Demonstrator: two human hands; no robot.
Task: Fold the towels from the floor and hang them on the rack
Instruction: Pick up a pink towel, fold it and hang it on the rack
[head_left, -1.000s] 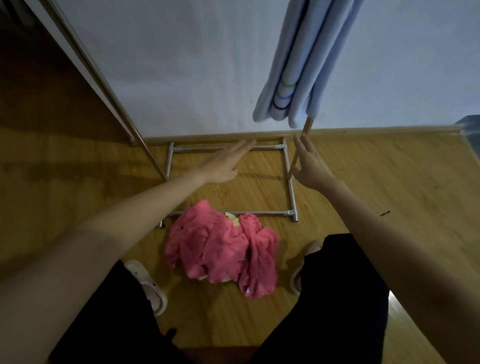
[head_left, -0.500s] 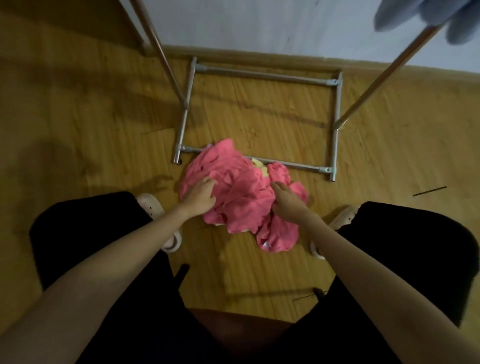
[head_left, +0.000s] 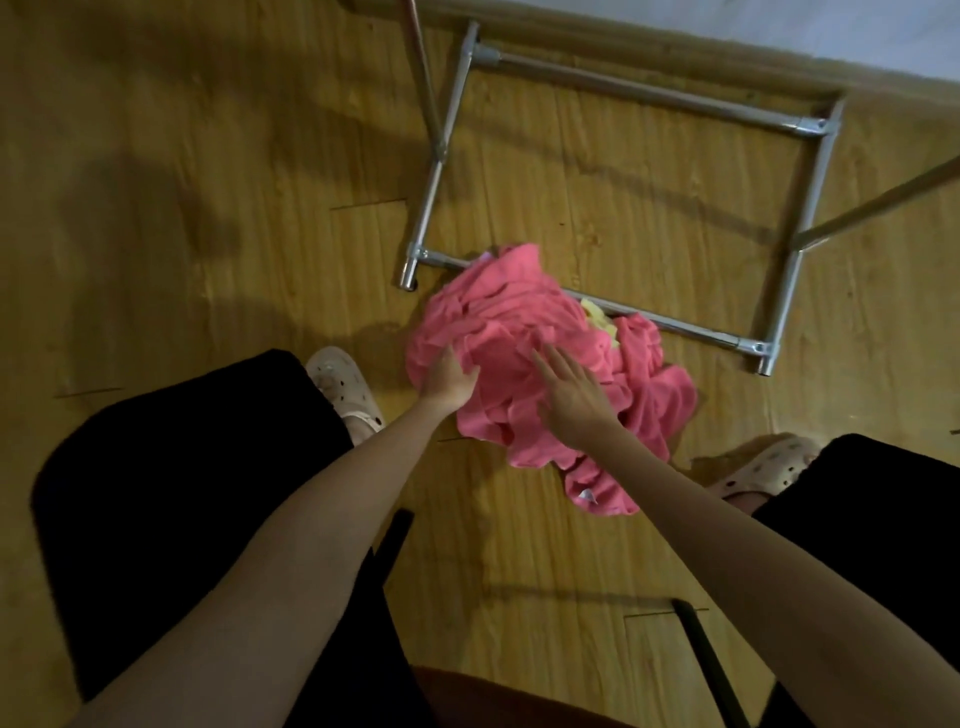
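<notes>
A crumpled heap of pink towels (head_left: 511, 322) lies on the wooden floor against the front bar of the metal rack base (head_left: 802, 192). A bit of yellow cloth (head_left: 597, 316) shows under the heap. My left hand (head_left: 448, 382) grips the left side of the pink towel, fingers curled into the cloth. My right hand (head_left: 574, 397) lies flat on top of the heap with its fingers straight. The rack's upper rails are out of view.
Two slanted rack poles rise from the base at the left (head_left: 422, 78) and right (head_left: 883, 200). My slippered feet (head_left: 345, 392) (head_left: 763, 467) stand either side of the heap. The white wall and skirting (head_left: 727, 57) run behind the rack.
My view dropped from the hanging blue towel to the floor. Both hands came down from the rack to the pink heap; the left now grips it and the right has spread flat.
</notes>
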